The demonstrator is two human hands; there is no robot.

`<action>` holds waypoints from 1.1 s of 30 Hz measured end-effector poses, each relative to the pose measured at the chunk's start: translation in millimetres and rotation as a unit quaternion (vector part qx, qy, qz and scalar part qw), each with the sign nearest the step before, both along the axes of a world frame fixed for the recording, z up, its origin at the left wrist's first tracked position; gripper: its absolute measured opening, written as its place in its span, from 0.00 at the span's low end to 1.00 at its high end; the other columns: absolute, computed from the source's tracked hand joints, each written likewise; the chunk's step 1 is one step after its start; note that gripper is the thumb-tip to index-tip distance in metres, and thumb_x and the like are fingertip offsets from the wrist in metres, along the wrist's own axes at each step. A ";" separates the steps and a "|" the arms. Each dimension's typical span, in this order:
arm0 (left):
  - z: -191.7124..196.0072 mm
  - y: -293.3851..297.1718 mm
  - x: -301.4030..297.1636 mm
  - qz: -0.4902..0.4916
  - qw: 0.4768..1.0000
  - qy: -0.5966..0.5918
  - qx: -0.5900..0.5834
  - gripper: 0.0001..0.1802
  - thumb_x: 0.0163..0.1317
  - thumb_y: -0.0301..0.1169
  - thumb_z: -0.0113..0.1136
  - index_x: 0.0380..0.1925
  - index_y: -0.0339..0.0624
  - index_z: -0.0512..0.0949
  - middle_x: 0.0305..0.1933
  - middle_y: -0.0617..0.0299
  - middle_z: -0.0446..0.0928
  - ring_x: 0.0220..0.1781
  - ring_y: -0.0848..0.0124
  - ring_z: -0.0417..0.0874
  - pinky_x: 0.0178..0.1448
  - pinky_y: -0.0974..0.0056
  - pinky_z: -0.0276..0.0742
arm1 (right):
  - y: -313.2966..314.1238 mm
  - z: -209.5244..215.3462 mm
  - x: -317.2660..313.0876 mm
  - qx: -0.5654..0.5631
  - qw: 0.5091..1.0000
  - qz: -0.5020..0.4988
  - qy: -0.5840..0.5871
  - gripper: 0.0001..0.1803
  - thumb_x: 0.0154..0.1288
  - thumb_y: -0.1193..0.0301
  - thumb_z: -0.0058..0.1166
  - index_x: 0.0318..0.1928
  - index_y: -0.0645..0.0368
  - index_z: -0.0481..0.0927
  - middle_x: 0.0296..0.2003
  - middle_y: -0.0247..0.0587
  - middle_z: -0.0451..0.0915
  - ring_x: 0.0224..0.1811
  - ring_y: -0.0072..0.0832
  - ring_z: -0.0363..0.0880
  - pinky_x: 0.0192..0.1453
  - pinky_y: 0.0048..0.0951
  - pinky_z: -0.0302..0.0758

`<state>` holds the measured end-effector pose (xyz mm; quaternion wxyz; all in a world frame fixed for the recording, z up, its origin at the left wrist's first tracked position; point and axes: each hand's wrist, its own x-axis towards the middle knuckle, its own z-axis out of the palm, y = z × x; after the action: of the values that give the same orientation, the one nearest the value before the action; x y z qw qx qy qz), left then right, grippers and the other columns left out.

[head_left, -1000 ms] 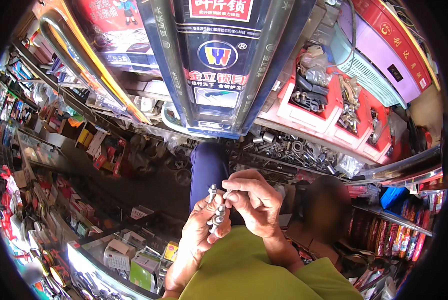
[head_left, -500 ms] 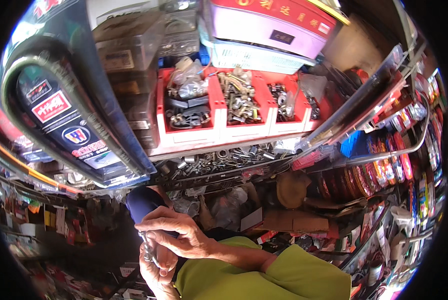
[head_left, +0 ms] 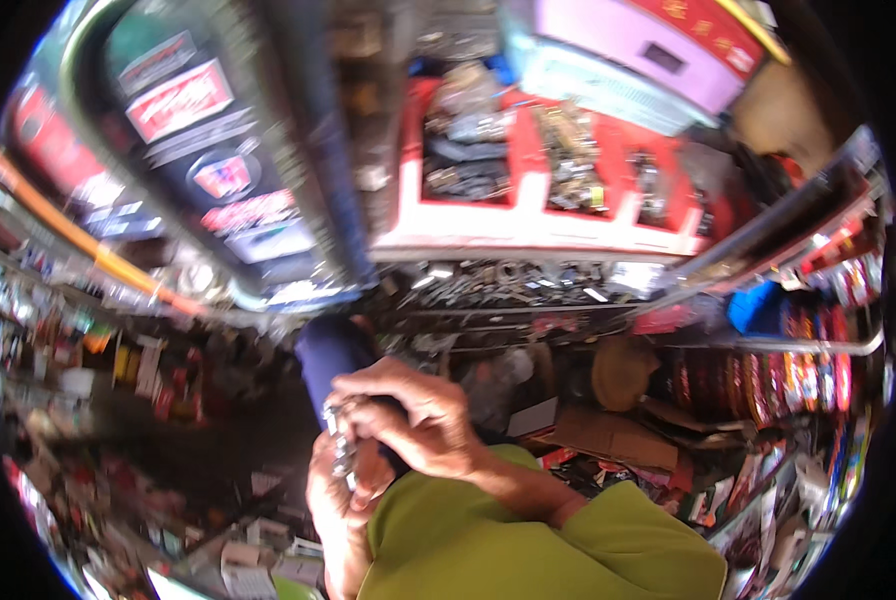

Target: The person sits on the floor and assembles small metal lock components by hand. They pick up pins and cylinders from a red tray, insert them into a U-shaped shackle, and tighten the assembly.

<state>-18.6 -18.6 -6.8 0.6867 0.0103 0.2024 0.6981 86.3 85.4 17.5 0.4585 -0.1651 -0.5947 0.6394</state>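
Observation:
A small, narrow, shiny metal piece [head_left: 340, 440] stands roughly upright between my two hands; blur hides its exact kind. My right hand [head_left: 423, 415] comes in from the right and pinches its upper end between thumb and fingers. Below, my left hand [head_left: 338, 490] is closed round the lower part, its fingers partly smeared by motion. Both hands are in front of my yellow-green shirt [head_left: 528, 545]. A dark blue trouser leg [head_left: 333, 350] shows just beyond them.
Red open-front bins [head_left: 528, 215] of metal hardware stand ahead, with loose metal parts [head_left: 528, 280] on the shelf below. A tall dark packaged item [head_left: 208, 150] with a curved rim is at the left. Cardboard [head_left: 608, 435] lies low at the right, near rolls of shiny red material [head_left: 728, 385].
The whole view has shifted, so bins, hands and shelf appear further right, and the picture is more blurred. Both hands keep their grip on the metal piece.

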 end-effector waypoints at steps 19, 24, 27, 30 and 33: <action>22.8 10.8 3.3 0.046 0.998 -0.023 -0.020 0.13 0.73 0.35 0.46 0.38 0.34 0.73 0.11 0.59 0.68 0.04 0.76 0.61 0.10 0.75 0.57 | 5.2 -1.8 -2.7 0.038 0.999 -0.007 0.004 0.18 0.63 0.84 0.56 0.54 0.70 0.75 0.48 0.53 0.78 0.44 0.29 0.79 0.43 0.27 0.79; 17.7 8.8 0.3 0.031 0.999 -0.009 -0.006 0.13 0.73 0.35 0.46 0.39 0.35 0.73 0.11 0.59 0.68 0.05 0.77 0.61 0.11 0.75 0.57 | 3.3 -10.2 -4.1 0.021 0.999 0.001 0.032 0.15 0.65 0.82 0.55 0.52 0.71 0.76 0.47 0.53 0.77 0.41 0.29 0.79 0.44 0.29 0.79; 17.2 8.0 -1.4 0.026 1.000 -0.005 -0.014 0.14 0.73 0.36 0.46 0.39 0.35 0.73 0.11 0.60 0.67 0.05 0.77 0.61 0.11 0.74 0.57 | 1.5 -5.0 -5.7 -0.050 0.994 0.054 0.083 0.14 0.69 0.76 0.53 0.53 0.70 0.76 0.47 0.53 0.77 0.40 0.29 0.79 0.44 0.30 0.79; 16.0 7.3 -2.2 0.036 0.999 -0.002 0.000 0.14 0.73 0.36 0.46 0.40 0.34 0.74 0.11 0.61 0.67 0.06 0.77 0.62 0.12 0.74 0.57 | 1.6 -1.2 -5.7 -0.058 0.996 0.045 0.058 0.15 0.67 0.79 0.55 0.53 0.70 0.76 0.47 0.52 0.77 0.41 0.29 0.79 0.44 0.31 0.79; 12.8 6.1 -3.2 0.033 0.999 -0.004 -0.004 0.15 0.73 0.36 0.46 0.41 0.34 0.73 0.12 0.61 0.68 0.06 0.77 0.62 0.12 0.74 0.57 | 5.2 -10.3 -4.4 0.043 0.999 -0.002 0.011 0.16 0.62 0.83 0.58 0.51 0.69 0.77 0.45 0.49 0.76 0.42 0.27 0.78 0.43 0.28 0.78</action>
<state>-21.8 -12.5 5.9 0.6643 -0.0019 0.2024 0.7195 81.9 90.6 7.2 0.4730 -0.1393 -0.6158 0.6145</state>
